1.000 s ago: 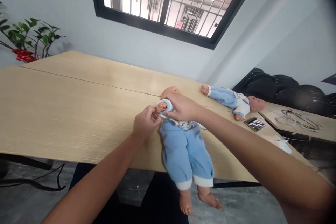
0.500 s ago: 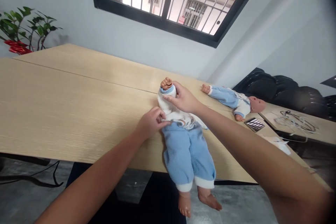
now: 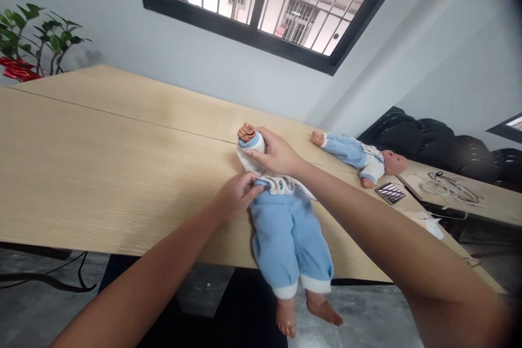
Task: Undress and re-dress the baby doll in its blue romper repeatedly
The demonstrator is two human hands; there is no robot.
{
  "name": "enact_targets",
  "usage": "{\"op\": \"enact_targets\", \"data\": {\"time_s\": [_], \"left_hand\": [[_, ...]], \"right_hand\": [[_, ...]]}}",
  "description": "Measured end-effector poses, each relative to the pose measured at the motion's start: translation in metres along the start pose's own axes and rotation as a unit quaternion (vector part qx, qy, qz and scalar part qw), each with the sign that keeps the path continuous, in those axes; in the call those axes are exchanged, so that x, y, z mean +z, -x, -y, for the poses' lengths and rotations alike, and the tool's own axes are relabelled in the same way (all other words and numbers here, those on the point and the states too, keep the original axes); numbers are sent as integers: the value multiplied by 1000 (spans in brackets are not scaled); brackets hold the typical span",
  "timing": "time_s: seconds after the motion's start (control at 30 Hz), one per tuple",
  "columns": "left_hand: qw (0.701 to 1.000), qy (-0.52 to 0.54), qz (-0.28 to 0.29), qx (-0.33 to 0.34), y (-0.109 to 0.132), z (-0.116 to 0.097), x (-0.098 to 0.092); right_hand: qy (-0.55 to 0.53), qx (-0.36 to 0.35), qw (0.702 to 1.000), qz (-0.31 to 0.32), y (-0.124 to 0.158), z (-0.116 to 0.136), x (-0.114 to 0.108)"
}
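Note:
A baby doll (image 3: 293,234) in blue trousers and a white top lies on its back, its bare feet hanging past the table's near edge. My right hand (image 3: 281,155) is closed around the doll's raised arm in its white sleeve (image 3: 253,157); the small fist sticks out above the blue cuff. Between thumb and fingers, my left hand (image 3: 240,193) pinches the blue-edged hem of the doll's shirt (image 3: 281,184), near the waist. The doll's head and upper chest are hidden behind my right hand and forearm.
A second doll (image 3: 354,153) lies farther right on the wooden table (image 3: 122,157). Near it are a phone-like dark rectangle (image 3: 390,193), white paper (image 3: 424,222) and coiled cables (image 3: 452,187). Black chairs (image 3: 424,138) stand behind; a potted plant (image 3: 44,38) is at far left.
My right hand and the doll's arm have moved slightly left. The shirt hem at my left fingers is now lifted, showing its blue edge. The view has shifted a little.

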State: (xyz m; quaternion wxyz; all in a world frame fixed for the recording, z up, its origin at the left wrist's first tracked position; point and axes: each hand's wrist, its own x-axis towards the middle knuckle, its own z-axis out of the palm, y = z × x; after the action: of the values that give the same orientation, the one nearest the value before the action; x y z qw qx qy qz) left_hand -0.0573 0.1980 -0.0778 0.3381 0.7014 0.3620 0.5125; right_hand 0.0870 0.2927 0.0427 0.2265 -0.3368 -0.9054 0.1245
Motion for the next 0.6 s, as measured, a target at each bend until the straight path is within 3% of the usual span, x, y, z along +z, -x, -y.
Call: {"op": "enact_targets", "data": {"time_s": [0.1,0.3,0.5,0.6], "left_hand": [[996,45,12,-81,0,1,-1],[992,-13,-24,-126,-4,16,-9],[985,66,82,-134,1,10,-7],[989,71,26,-128,2,6,-6]], "right_hand": [[-2,-5,1000,-1,2,2,-3],[-19,-25,999,-13,8,5,-12],[-35,-17,998,-39,13,1,-15],[-41,-20,998,-37,14,1,-13]]}}
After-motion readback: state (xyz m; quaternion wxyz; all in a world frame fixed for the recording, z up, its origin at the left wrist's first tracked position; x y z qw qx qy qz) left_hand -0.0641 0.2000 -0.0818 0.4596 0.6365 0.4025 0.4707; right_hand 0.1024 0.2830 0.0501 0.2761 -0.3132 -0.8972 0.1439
